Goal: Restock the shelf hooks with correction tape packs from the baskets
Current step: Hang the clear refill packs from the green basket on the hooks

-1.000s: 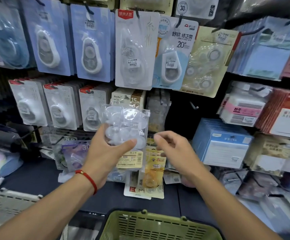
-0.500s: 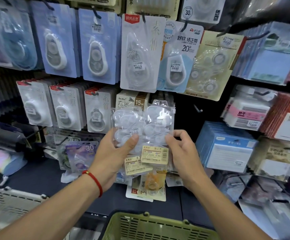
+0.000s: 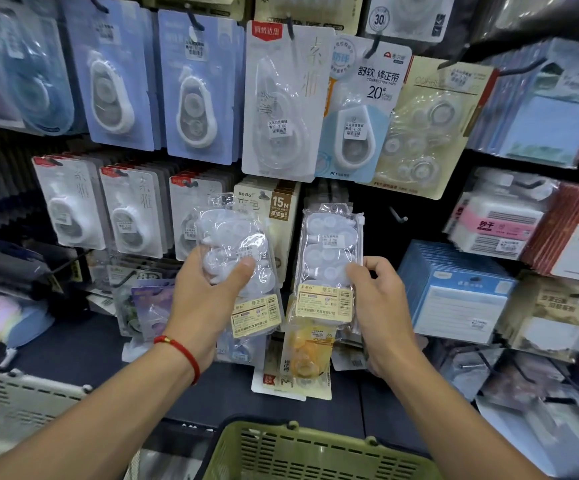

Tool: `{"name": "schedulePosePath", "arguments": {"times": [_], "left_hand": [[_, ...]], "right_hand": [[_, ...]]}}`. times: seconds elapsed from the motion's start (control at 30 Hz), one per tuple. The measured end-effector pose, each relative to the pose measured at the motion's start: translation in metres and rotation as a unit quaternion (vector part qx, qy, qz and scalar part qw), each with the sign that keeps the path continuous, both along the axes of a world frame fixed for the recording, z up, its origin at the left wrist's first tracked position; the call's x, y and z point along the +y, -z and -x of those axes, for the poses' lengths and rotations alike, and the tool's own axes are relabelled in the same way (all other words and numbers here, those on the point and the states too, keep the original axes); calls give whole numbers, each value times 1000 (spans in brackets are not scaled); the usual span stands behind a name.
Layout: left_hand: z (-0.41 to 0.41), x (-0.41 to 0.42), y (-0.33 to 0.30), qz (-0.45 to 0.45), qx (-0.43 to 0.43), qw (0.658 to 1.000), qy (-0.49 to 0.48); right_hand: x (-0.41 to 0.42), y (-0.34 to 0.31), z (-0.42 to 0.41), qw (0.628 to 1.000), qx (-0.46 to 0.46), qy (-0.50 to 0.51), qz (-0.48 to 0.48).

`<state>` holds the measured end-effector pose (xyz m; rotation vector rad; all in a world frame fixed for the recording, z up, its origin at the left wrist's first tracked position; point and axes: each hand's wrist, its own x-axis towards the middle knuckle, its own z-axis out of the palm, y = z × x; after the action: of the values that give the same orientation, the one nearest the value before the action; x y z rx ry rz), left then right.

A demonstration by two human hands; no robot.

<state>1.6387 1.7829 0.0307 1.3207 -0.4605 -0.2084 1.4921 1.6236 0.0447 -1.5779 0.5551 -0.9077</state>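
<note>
Holding one clear correction tape pack in each hand before the hooks.
Left hand [image 3: 208, 299] grips the left pack [image 3: 237, 268]; right hand [image 3: 381, 306] pinches the right pack [image 3: 329, 261], above the green basket [image 3: 301, 452].

green basket [image 3: 315, 452] cropped below, label print unreadable

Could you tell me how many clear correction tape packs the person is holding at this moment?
2. One clear pack is gripped in the left hand; the other clear pack is pinched by the right hand. More could be stacked behind the left one; I cannot tell.
</note>
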Motion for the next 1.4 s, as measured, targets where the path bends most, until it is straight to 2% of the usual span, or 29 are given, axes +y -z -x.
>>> {"name": "schedulePosePath", "arguments": {"times": [0.1, 0.17, 0.23, 0.3, 0.33, 0.4, 0.47, 0.57, 0.67, 0.8, 0.97, 1.07, 1.4], "left_hand": [[0, -1, 0, 0, -8, 1000, -12], [0, 0, -1, 2, -14, 1000, -20], [2, 1, -3, 4, -15, 1000, -14], [4, 1, -2, 1, -11, 1000, -7], [5, 0, -2, -1, -14, 1000, -5], [8, -2, 0, -7, -20, 1000, 3], [13, -5, 1, -9, -20, 1000, 17], [21, -7, -1, -9, -20, 999, 31], [26, -8, -4, -3, -28, 999, 36], [24, -8, -5, -13, -26, 999, 31], [13, -7, 0, -30, 6, 1000, 5], [12, -7, 1, -31, 12, 999, 6], [14, -6, -3, -8, -11, 1000, 6]], "right_hand": [[0, 0, -1, 1000, 0, 6, -2], [-3, 1, -1, 999, 36, 25, 14], [-9, 6, -1, 989, 125, 47, 61], [-13, 11, 0, 960, 233, 64, 138], [-12, 13, 0, 953, 251, 63, 157], [-8, 12, -1, 962, 228, 19, 148], [-1, 9, -3, 969, 197, -71, 134], [11, 8, -6, 961, 175, -152, 154], [15, 10, -7, 965, 142, -135, 173], [10, 8, -3, 979, 98, -90, 154], [3, 2, 3, 996, 58, -20, 70], [1, 0, 4, 999, 40, -15, 25], [3, 1, 1, 1000, 22, 0, 11]]}}
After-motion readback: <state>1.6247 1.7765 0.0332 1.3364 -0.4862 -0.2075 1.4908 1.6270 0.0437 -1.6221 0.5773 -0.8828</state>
